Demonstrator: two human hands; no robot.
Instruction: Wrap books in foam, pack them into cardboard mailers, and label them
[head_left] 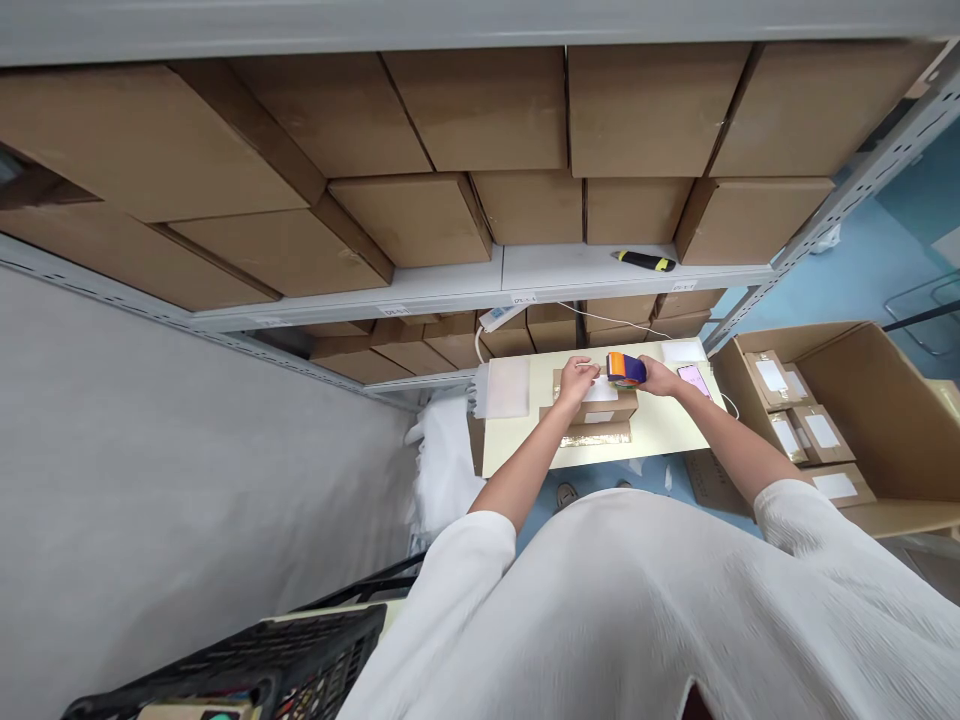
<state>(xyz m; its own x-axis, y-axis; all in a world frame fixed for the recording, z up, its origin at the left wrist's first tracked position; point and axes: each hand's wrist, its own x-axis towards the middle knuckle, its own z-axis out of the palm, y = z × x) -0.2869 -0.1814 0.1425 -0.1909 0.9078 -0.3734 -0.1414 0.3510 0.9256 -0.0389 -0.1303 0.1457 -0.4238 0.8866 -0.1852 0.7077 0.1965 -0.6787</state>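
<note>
A small cardboard box lies on the pale yellow table, with a white label on its top. My left hand is at the box's upper left part, its fingers bent together; whatever is between them is too small to make out. In my right hand is an orange and dark blue tape dispenser, held just above the right side of the box. On the near side of the box, shiny tape covers a cardboard flap or second box; I cannot tell which.
Right of the table stands a large open carton containing several labelled boxes. A phone and white foam sheets lie on the table. Shelves of cartons rise behind, with a utility knife on one ledge. A black crate is lower left.
</note>
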